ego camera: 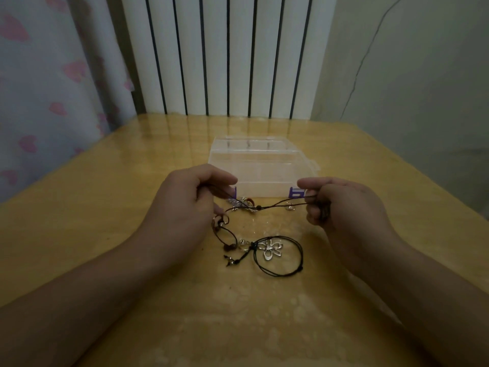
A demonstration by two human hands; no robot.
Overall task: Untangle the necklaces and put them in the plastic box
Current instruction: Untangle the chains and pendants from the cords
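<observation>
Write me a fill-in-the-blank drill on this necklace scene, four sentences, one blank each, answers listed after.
1. The dark cord is stretched between the left hand and the ____ hand.
2. The silver pendant lying inside the black cord loop is shaped like a ____.
3. The clear plastic box has latches coloured ____.
4. The box stands on the table, on the ____ side of the hands from the camera.

Missing words: right; flower; purple; far

A glossy yellow wooden table (105, 207) is carrying a clear plastic compartment box (260, 168) with purple clasps, while tangled black cord necklaces (264, 250) with silver pendants are lying nearer.
</observation>
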